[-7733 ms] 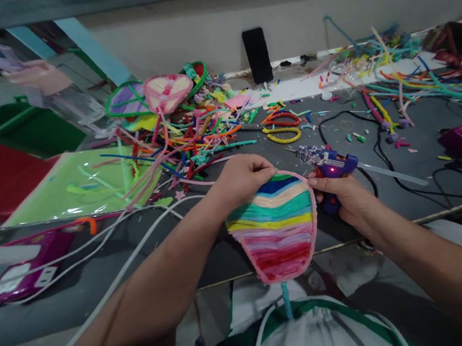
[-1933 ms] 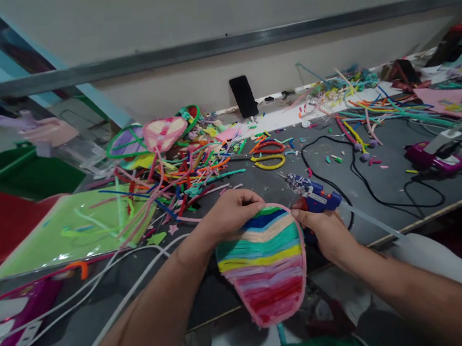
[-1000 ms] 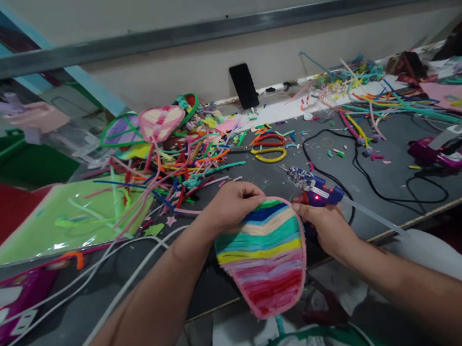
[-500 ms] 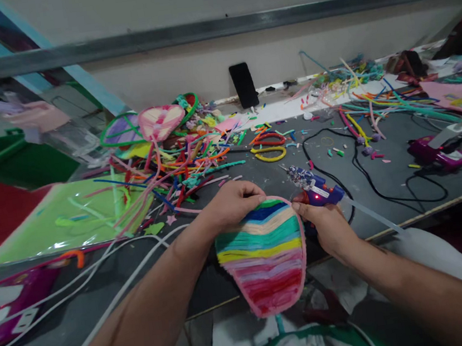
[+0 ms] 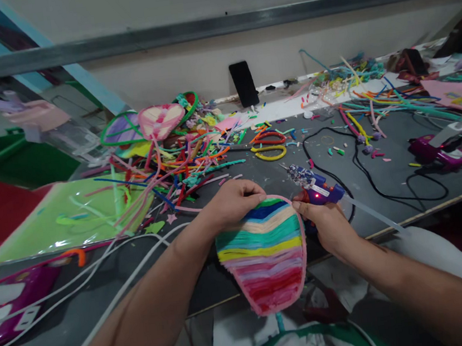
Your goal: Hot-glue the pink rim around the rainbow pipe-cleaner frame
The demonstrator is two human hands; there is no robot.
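Observation:
Between my hands hangs a striped pipe-cleaner piece (image 5: 261, 253), banded in blue, cream, teal, yellow, pink and red, with a pink pipe-cleaner edging along its top and right side. My left hand (image 5: 242, 197) is closed, thumb and fingers pinching the top left edge. My right hand (image 5: 323, 220) has its thumb on the upper right edge. The same hand grips a blue hot glue gun (image 5: 321, 191), its nozzle pointing up and left, a red light lit and a clear glue stick (image 5: 375, 214) out of its back. The fingers behind are partly hidden.
Loose pipe cleaners (image 5: 196, 160) and finished shapes (image 5: 161, 121) pile up on the grey table. A phone (image 5: 244, 84) leans against the wall. Black cable (image 5: 364, 179) curls at right, and purple power strips (image 5: 439, 152) lie at both sides. A green plastic packet (image 5: 52, 223) lies left.

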